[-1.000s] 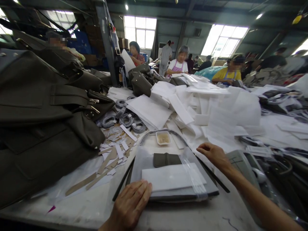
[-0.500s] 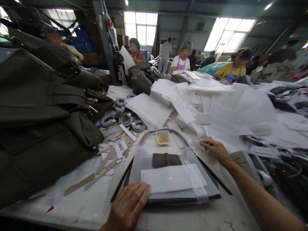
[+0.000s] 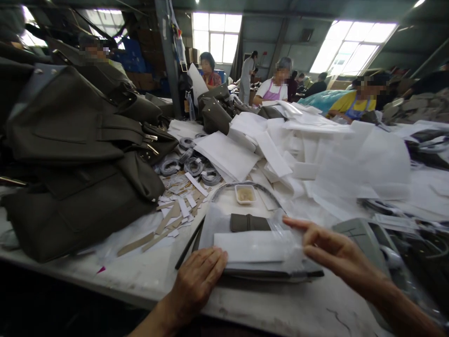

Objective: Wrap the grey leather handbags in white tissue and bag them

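Note:
My left hand (image 3: 202, 274) lies with its fingers flat over the front left edge of a flat, dark-edged bag piece (image 3: 266, 273) and the near corner of a folded white sheet (image 3: 250, 247). Behind that sheet sits a small dark olive leather piece (image 3: 247, 223) with a band across its middle. Clear plastic film (image 3: 293, 255) covers the right side of the stack. My right hand (image 3: 331, 248) is at the film's right edge, index finger stretched out and fingers apart; I see nothing gripped in it. An arched grey strap (image 3: 222, 186) curves behind the stack.
A small white tray (image 3: 245, 194) with yellowish contents stands inside the arch. Dark olive bags (image 3: 87, 187) are heaped at left, beside paper scraps (image 3: 171, 220) and coiled grey strips (image 3: 192, 166). White sheets (image 3: 326, 159) pile up behind. A grey tape dispenser (image 3: 365, 234) stands at right. Several people work beyond.
My right hand has come left and nearer, from beside the strap to the film over the stack, and its fingers have spread. My left hand stays on the edge. The view has shifted.

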`<state>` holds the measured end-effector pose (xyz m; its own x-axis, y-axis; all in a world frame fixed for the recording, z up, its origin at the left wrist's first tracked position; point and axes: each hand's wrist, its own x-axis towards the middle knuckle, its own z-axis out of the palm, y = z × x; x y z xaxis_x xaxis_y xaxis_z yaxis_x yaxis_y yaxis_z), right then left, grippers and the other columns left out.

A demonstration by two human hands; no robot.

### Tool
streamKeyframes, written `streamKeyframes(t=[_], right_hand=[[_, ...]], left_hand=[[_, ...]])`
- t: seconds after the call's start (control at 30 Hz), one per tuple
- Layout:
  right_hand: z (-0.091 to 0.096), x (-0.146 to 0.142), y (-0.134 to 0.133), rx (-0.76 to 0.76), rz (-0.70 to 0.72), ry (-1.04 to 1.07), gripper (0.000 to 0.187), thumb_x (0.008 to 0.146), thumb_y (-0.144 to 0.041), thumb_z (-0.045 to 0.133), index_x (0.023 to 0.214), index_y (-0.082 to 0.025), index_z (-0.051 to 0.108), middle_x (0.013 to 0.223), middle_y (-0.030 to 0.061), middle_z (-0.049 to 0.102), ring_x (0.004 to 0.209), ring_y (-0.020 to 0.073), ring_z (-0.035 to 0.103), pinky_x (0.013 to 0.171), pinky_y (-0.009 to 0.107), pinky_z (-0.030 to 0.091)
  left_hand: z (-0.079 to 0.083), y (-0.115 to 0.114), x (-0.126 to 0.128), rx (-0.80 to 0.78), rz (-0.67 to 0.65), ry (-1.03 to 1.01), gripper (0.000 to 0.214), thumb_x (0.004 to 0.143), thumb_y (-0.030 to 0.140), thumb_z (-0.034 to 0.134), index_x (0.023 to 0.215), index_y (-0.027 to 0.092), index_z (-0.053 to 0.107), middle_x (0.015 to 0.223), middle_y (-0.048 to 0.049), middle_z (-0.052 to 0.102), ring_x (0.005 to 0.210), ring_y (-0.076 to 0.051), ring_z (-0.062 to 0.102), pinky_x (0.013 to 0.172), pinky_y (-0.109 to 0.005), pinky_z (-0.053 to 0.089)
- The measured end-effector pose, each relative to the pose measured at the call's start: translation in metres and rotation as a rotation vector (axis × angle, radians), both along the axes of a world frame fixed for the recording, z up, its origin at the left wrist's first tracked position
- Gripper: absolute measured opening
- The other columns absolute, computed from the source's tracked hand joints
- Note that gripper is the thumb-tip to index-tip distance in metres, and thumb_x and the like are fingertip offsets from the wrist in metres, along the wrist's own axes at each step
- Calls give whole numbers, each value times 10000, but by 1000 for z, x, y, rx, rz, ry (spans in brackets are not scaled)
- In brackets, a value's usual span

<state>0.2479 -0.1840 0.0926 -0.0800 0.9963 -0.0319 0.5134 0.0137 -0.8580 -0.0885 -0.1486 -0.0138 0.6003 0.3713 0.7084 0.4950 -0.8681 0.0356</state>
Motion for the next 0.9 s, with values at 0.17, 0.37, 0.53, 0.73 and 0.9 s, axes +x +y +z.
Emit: streamKeyframes(t=[0.17, 0.37, 0.53, 0.73, 0.9], right_hand=[[7, -94, -32, 34, 574, -301, 139, 878, -358, 653, 840, -239, 713, 1562, 41, 368, 1449, 315, 295, 1139, 494, 346], [-18, -133, -5, 221, 797, -574, 134, 855, -158, 575, 807, -186, 698, 1608, 90, 240, 1428, 352, 329, 1108, 547, 352], [-26, -124, 33, 258, 821, -549, 97, 866, -241, 604, 846, -205, 692, 1649, 30, 97, 1494, 366, 85, 1126, 616, 256], [-18, -124, 51, 176, 814, -393, 124, 870, -311, 647, 827, -209, 703, 1642, 18, 165, 1494, 350, 119, 1170, 586, 197], [-25, -125, 51, 195, 876, -376, 126, 864, -297, 658, 806, -205, 722, 1637, 32, 182, 1490, 358, 134, 1163, 606, 189]], left_hand=[[2, -4, 1, -48, -3, -12, 276, 1012, 163, 414, 1186, 113, 621, 1061, -102, 718, 1052, -196, 651, 877, -327, 539], [-4, -7, 1, -78, 14, -41, 253, 1001, 172, 425, 1186, 127, 592, 1022, -109, 719, 1041, -187, 660, 869, -326, 547], [-5, -6, 1, -78, 32, -28, 240, 988, 132, 417, 1181, 103, 558, 1044, -117, 714, 1018, -196, 670, 863, -333, 537], [-5, -4, 0, -82, -12, -70, 378, 957, 119, 505, 1322, 83, 415, 1053, -113, 701, 1019, -194, 663, 864, -342, 533], [-3, -4, -2, -103, -27, -63, 416, 959, 113, 502, 1361, 82, 397, 1060, -113, 696, 1008, -202, 656, 854, -357, 537]])
